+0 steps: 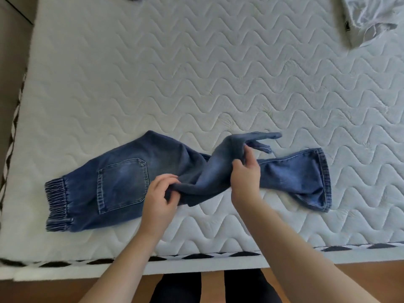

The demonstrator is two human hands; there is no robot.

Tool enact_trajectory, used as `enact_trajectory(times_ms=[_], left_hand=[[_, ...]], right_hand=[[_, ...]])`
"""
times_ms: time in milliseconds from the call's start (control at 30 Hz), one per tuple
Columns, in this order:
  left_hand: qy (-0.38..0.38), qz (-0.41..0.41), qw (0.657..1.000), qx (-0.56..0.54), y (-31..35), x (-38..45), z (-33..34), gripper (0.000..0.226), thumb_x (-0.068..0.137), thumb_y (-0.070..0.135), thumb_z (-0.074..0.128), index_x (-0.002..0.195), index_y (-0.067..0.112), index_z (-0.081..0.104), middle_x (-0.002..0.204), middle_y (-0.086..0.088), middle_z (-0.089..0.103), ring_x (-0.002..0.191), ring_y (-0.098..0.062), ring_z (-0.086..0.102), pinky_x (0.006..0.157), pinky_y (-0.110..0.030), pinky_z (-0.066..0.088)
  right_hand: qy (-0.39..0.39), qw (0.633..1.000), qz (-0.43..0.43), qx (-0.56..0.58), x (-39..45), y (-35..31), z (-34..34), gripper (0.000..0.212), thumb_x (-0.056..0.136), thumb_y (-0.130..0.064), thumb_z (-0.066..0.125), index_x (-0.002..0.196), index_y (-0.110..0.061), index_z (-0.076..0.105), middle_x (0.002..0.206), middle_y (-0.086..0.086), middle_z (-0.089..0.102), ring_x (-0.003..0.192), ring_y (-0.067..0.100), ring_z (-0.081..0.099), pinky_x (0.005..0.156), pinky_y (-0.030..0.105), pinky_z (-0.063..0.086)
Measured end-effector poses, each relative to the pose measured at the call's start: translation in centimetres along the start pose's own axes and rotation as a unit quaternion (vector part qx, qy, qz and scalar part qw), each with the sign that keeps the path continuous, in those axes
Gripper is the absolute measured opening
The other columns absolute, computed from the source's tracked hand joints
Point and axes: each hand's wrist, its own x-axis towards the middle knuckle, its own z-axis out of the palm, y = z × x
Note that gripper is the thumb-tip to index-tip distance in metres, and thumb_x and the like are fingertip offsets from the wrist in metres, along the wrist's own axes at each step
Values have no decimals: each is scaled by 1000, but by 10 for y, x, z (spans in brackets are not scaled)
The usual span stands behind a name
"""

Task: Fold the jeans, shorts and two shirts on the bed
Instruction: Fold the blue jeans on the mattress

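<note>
Both grips are clamped on denim: the left hand [158, 196] pinches a bunched fold of the blue jeans [122, 182] between thumb and curled fingers, and the right hand [246, 174] holds a raised ridge of the same cloth, its fingers curled over the top of the fold. Between the two grips the fabric is twisted and lifted off the bed [196, 73], while the rest of the garment lies flat on the quilted white mattress, near its close edge. Left of the left hand lie the seat of the jeans with a stitched back pocket [122, 184] facing up, and beyond it the gathered elastic waistband [58, 206]. Right of the right hand one leg runs out flat to a hemmed cuff [324, 182]; just beyond that hand's fingertips a second leg end [262, 138] sticks up and away, partly blurred. Far beyond the right hand, at the mattress's far right corner, lies a crumpled pale grey garment [369, 16], well apart from the jeans; which kind of garment cannot be told. Behind both forearms, a black-and-white patterned trim [196, 256] borders the mattress above a wooden floor [371, 278].
</note>
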Motion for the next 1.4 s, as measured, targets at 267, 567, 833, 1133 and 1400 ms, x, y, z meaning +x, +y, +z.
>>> enact_trajectory(times_ms=[267, 567, 833, 1133, 1400], left_hand=[[115, -230, 962, -87, -69, -10, -81, 36, 92, 2, 55, 100, 36, 63, 101, 17, 67, 97, -5, 63, 82, -28, 49], [122, -324, 936, -57, -109, -16, -104, 38, 97, 1, 42, 113, 31, 58, 120, 10, 60, 114, -11, 56, 98, -29, 42], [17, -156, 987, 23, -65, 23, -50, 31, 97, 5, 48, 115, 26, 62, 113, 15, 58, 103, -2, 54, 88, -17, 40], [-218, -23, 972, 80, 15, 79, 93, 36, 96, 10, 55, 131, 15, 58, 131, 2, 59, 121, -13, 51, 101, -15, 31], [-373, 65, 897, 228, 71, 110, 229, 49, 96, 31, 56, 141, 13, 47, 138, -6, 55, 127, -26, 50, 107, -39, 35]], right_hand=[[-303, 946, 13, -116, -65, 49, 114, 40, 93, -13, 48, 115, -43, 64, 105, -14, 71, 100, 7, 64, 90, 27, 53], [-275, 929, 58, -240, -34, 94, 111, 38, 98, -15, 48, 130, -34, 57, 119, -15, 61, 110, 4, 57, 78, 9, 41], [-148, 965, 60, -209, 38, 88, 15, 39, 99, -8, 47, 134, -22, 56, 130, -4, 59, 120, 15, 53, 97, 25, 39], [-52, 980, 34, -189, 91, 74, -113, 41, 97, -10, 50, 135, -23, 54, 122, -7, 62, 113, 10, 57, 84, 17, 42], [245, 929, 55, -271, 136, 91, -247, 63, 83, -19, 64, 143, -19, 43, 140, 6, 48, 127, 25, 45, 109, 44, 37]])
